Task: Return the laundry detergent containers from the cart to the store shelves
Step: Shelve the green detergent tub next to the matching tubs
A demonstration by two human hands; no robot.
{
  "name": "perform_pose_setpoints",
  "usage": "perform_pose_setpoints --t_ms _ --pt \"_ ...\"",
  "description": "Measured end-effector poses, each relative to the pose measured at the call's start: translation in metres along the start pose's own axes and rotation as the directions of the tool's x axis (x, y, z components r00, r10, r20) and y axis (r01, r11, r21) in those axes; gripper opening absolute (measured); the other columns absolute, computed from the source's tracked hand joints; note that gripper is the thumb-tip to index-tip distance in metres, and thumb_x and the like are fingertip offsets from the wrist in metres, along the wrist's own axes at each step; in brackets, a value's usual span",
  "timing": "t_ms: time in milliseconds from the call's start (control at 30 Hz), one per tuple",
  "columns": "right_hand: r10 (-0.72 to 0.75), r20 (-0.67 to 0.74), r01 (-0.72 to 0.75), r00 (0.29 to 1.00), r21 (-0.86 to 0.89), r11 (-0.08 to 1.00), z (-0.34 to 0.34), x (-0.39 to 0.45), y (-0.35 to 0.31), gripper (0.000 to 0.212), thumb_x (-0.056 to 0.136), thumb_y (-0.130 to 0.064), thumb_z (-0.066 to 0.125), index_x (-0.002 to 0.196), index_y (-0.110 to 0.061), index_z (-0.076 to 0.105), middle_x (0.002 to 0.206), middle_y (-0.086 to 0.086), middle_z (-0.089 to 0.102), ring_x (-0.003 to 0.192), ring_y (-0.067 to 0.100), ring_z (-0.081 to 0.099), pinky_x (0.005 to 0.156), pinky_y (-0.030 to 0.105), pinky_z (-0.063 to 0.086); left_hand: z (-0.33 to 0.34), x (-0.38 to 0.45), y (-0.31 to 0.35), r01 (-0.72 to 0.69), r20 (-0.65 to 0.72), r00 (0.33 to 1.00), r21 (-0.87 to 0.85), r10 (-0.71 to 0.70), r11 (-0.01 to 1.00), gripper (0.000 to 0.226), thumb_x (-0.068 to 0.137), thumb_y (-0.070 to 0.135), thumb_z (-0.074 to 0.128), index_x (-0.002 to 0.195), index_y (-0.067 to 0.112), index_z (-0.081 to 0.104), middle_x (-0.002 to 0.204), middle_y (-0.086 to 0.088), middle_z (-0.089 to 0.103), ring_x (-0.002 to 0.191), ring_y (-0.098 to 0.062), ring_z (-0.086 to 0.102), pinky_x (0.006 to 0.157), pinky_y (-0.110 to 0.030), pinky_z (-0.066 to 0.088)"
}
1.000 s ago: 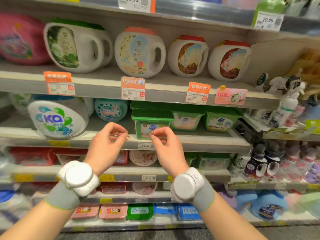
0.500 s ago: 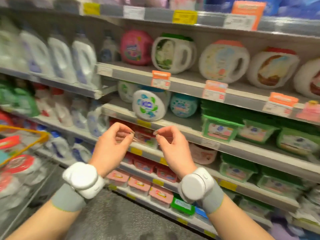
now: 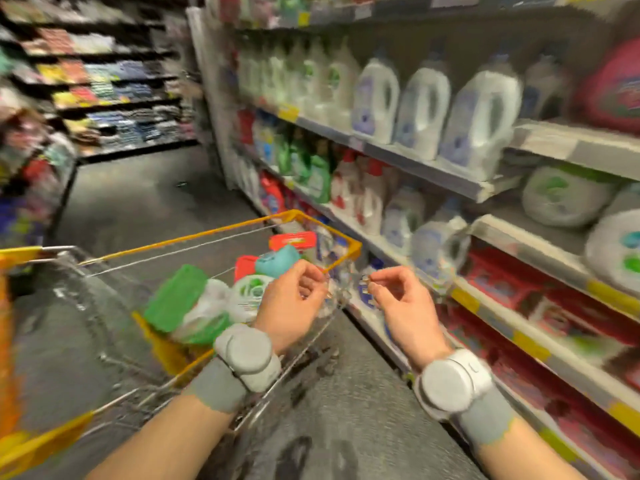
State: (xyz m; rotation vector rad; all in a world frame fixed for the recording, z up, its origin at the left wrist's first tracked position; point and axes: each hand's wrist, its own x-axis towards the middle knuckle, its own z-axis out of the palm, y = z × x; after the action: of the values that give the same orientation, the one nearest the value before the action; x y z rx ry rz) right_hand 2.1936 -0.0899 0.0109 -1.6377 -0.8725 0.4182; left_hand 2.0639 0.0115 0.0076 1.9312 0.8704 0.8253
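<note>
Blurred supermarket aisle, grey floor. Detergent containers wait in the yellow-rimmed wire cart [image 3: 304,220]: a green-lidded tub [image 3: 175,297], a white round jug with green label [image 3: 251,291], a teal-capped one [image 3: 277,259], red lids behind. Left hand [image 3: 289,301] and right hand [image 3: 401,299] hang above the cart's near corner, fingers loosely curled, gripping nothing, probably poised to pick. White handled bottles [image 3: 481,116] crowd the grey store shelves [image 3: 540,140] alongside; the cart's wire wall lies between hands and load.

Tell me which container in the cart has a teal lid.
The one toward the far end of the cart, its teal lid just beyond the left hand. The lids near it are red, and the box is green.
</note>
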Motion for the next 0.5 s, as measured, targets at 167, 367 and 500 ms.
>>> perform_pose_setpoints --t_ms 167,367,500 --pt "0.010 0.155 -0.008 0.988 -0.011 1.000 0.087 0.043 0.006 0.010 0.088 0.003 0.061 0.096 -0.003 0.061 0.077 -0.009 0.059 0.059 -0.016 0.055 0.062 0.002 0.041 -0.060 0.032 -0.061 0.159 -0.090 0.984 0.072 -0.152 0.985 0.015 0.085 0.006 0.063 0.080 0.019 0.056 0.077 -0.011 0.064 0.072 -0.027 0.060 0.076 -0.037 0.050" --pt "0.074 0.328 -0.057 0.942 -0.060 0.997 0.192 0.113 0.021 0.012 0.090 -0.004 0.059 0.087 -0.016 0.059 0.092 0.006 0.067 0.085 0.022 0.064 0.085 0.035 0.052 -0.121 0.091 -0.139 0.348 -0.214 0.923 0.109 -0.320 0.931 0.008 0.087 0.006 0.065 0.090 0.010 0.059 0.083 -0.008 0.063 0.073 -0.019 0.057 0.069 -0.028 0.043" --pt "0.138 0.445 -0.081 0.885 -0.145 0.986 0.256 0.151 0.039 0.004 0.088 -0.010 0.062 0.091 -0.014 0.062 0.082 -0.001 0.063 0.084 0.019 0.060 0.083 0.033 0.047 -0.147 0.120 -0.188 0.504 -0.273 0.848 0.149 -0.454 0.851 0.011 0.088 0.012 0.066 0.094 0.009 0.057 0.084 -0.004 0.058 0.082 -0.022 0.055 0.071 -0.028 0.041"
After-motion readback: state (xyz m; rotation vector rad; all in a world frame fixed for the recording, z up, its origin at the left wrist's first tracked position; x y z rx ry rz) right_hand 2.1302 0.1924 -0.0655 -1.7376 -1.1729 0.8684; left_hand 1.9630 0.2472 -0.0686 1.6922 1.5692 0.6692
